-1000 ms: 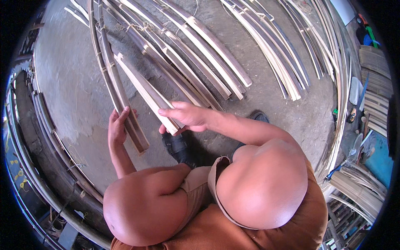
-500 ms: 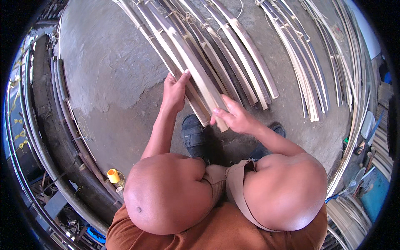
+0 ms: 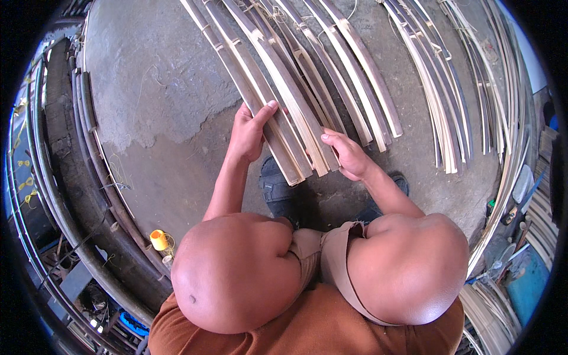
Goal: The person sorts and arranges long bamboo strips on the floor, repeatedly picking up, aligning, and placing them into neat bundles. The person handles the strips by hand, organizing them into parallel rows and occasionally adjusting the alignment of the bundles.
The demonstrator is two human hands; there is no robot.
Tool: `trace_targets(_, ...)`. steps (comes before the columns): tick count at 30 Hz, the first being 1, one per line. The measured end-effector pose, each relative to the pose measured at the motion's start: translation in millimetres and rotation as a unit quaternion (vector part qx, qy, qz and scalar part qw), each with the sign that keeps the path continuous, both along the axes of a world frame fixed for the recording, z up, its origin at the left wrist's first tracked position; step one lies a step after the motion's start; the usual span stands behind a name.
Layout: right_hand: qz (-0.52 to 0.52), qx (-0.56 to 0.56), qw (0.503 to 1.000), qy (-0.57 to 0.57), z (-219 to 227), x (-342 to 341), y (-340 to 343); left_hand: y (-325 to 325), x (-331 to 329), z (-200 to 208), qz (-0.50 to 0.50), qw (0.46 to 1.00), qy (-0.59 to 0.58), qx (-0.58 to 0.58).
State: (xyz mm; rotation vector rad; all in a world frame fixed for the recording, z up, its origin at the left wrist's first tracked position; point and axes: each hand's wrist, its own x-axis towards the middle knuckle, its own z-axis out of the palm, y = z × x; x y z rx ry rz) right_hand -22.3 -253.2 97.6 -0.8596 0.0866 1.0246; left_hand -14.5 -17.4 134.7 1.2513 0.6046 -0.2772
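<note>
Long split bamboo strips (image 3: 278,133) run away from me, their cut ends toward my feet. My left hand (image 3: 249,131) is closed on the left side of these bamboo strips, thumb laid over the top. My right hand (image 3: 348,154) grips the right side of the gathered strips near the cut ends, with its thumb against the edge and its fingers partly hidden beneath. The ends sit slightly uneven above my dark shoe (image 3: 277,183). Just right of my hold lie further tied bamboo strips (image 3: 370,112) on the concrete.
More tied strip bundles (image 3: 441,112) lie to the right, with long strips (image 3: 503,177) curving along that edge. On the left are bamboo poles (image 3: 71,219) and a small yellow spool (image 3: 158,239) with loose string. The concrete floor (image 3: 177,124) is rough and cracked.
My right hand has shifted right, from around one strip's end to the side of the gathered strips. The strip ends now sit closer together, and my left hand has moved slightly right.
</note>
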Motion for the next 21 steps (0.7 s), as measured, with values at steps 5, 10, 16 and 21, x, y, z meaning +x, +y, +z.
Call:
trace_targets(5, -0.003, 0.063, 0.995, 0.075, -5.2, 0.8, -4.2, -0.5, -1.4, 1.2, 0.008, 1.0, -0.007, -0.021)
trace_targets(10, 0.01, 0.034, 0.998, 0.044, 2.5, 1.4, -2.9, 0.3, -3.5, -2.1, 0.015, 0.999, -0.02, -0.021)
trace_targets(16, 0.006, -0.07, 0.997, -0.024, -2.8, -3.5, 1.3, -4.1, -3.8, 5.7, 0.019, 0.999, 0.023, -0.022)
trace_targets(21, 0.066, -0.208, 0.957, -0.19, -19.8, 1.3, 10.1, 1.1, -8.3, -15.1, 0.014, 0.999, 0.042, -0.014)
